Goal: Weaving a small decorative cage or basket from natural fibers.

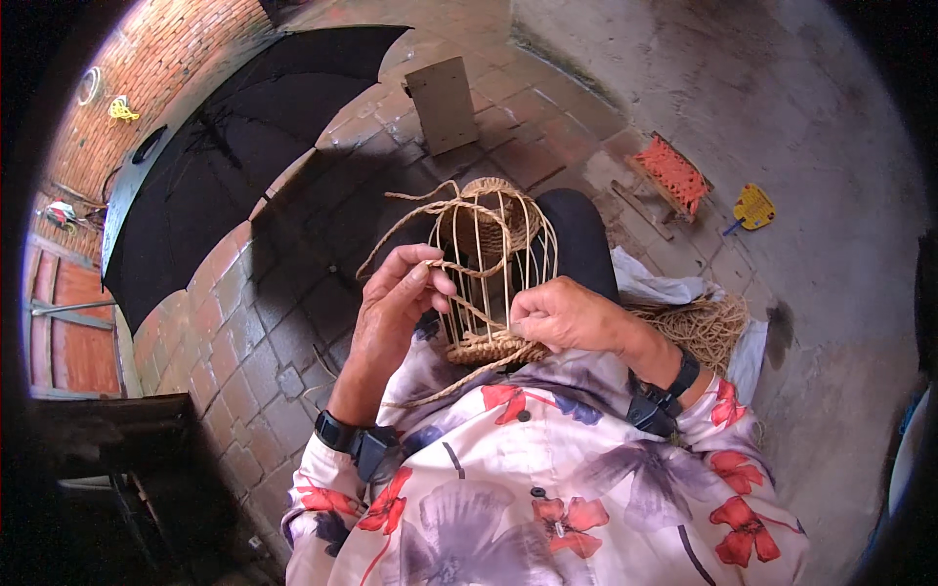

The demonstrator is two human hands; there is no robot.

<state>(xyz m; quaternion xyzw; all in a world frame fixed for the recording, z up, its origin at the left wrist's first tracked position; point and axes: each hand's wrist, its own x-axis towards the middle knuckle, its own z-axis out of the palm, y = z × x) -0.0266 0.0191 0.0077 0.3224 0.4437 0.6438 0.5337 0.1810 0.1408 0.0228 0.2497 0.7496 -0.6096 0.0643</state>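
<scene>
A partly woven basket (486, 234) rests on my lap, its pale upright stakes bare between a woven far end and a woven band (493, 349) close to me. My left hand (403, 305) is at the basket's left side, pinching a braided straw cord (469, 268) between thumb and fingers. The cord loops over the stakes and back toward the far end. At the near band, on the right, my right hand (557, 314) is closed, its fingertips pressed against the stakes and cord; exactly what they pinch is partly hidden. A loose cord end (459, 393) trails across my shirt.
Right of my leg, a pile of braided cord (696, 330) lies on white cloth (657, 283). Beyond are a small stool with an orange woven seat (672, 173) and a yellow fan (753, 206). An open black umbrella (244, 146) stands left; a board (442, 105) stands ahead.
</scene>
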